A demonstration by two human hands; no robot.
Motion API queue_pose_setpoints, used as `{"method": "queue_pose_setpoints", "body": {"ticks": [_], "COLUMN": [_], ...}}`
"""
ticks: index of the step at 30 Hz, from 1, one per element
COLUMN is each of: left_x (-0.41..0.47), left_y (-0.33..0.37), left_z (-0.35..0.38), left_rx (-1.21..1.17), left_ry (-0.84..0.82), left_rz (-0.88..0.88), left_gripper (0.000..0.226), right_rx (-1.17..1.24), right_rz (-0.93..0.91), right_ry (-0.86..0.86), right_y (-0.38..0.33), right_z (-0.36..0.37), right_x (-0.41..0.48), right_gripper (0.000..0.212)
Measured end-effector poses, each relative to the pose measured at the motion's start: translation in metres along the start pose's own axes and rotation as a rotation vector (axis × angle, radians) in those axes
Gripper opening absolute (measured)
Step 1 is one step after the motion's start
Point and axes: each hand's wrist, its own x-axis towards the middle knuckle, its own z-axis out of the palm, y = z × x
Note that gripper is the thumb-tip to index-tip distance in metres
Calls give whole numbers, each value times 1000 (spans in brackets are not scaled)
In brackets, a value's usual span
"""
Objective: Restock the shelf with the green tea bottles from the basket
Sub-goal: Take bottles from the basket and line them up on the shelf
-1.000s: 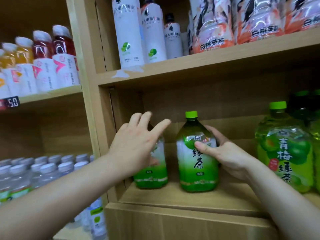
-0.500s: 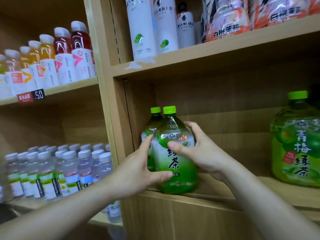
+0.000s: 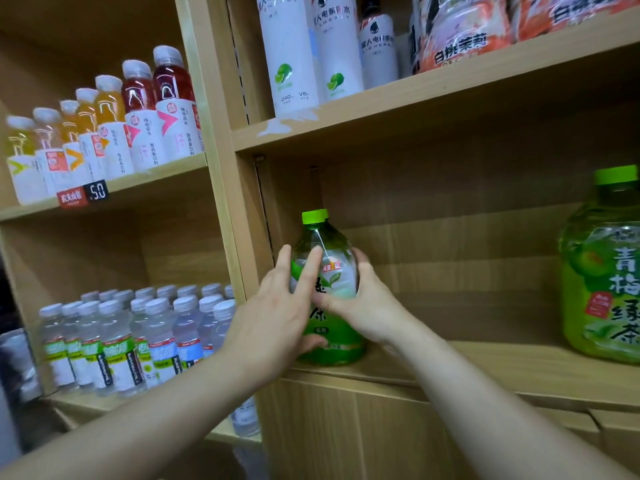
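Both hands, left hand point(image 3: 277, 323) and right hand point(image 3: 363, 306), clasp the green-capped clear plastic green tea bottle point(image 3: 329, 344) on the wooden shelf point(image 3: 485, 368); full, probably heavy and slick, best gripped mid-body.

Both hands point(image 3: 322, 306) round bottle point(image 3: 329, 271) — upright

Both arms extended; left hand point(image 3: 277, 317), right hand point(image 3: 363, 303) apparently cupped, facing.

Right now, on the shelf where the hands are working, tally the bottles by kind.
Green tea bottle: 2, the rear one showing only a cap edge
Large plum green tea bottle: 1
Total: 3
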Motion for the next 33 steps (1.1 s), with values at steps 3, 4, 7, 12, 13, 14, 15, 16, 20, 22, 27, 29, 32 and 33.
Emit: {"method": "queue_pose_setpoints", "body": {"ticks": [3,4,7,12,13,14,15,16,20,22,27,29,32,33], "left_x": [12,16,25,32,30,28,25,24,32,38,53,55,56,55], "left_y": [1,1,-1,-2,-1,0,0,-1,3,8,13,12,12,13], "left_z": [6,10,20,35,39,42,45,47,53,56,59,60,62,62], "left_rx": [85,139,322,329,303,279,257,251,246,245,257,244,242,238], "left_ry": [-15,-6,56,143,156,146,101,64,23,-7,-72,-85,-98,-110], "left_rz": [-31,-32,-6,142,206,246,246,234,199,193,181,188,190,184], "left_gripper": [118,117,115,87,78,73,71,69,62,59,63,65,66,67], "right_rx": [-49,-66,-132,-307,-295,-287,-281,-249,28,74,136,105,-15,-50], "right_rz": [15,26,97,137,122,111,103,106,162,195,292,297,227,195], "right_ry": [75,78,45,168,213,233,224,198,87,61,38,30,57,77], "right_y": [3,4,11,15,16,15,14,13,9,10,16,14,8,5], "right_z": [7,9,13,10,8,5,3,1,-11,-15,-18,-20,-32,-40], "right_x": [1,1,5,4,5,6,6,7,9,11,11,6,-4,-10], "right_gripper": [106,107,108,85,80,76,75,74,71,72,75,73,69,68]}}
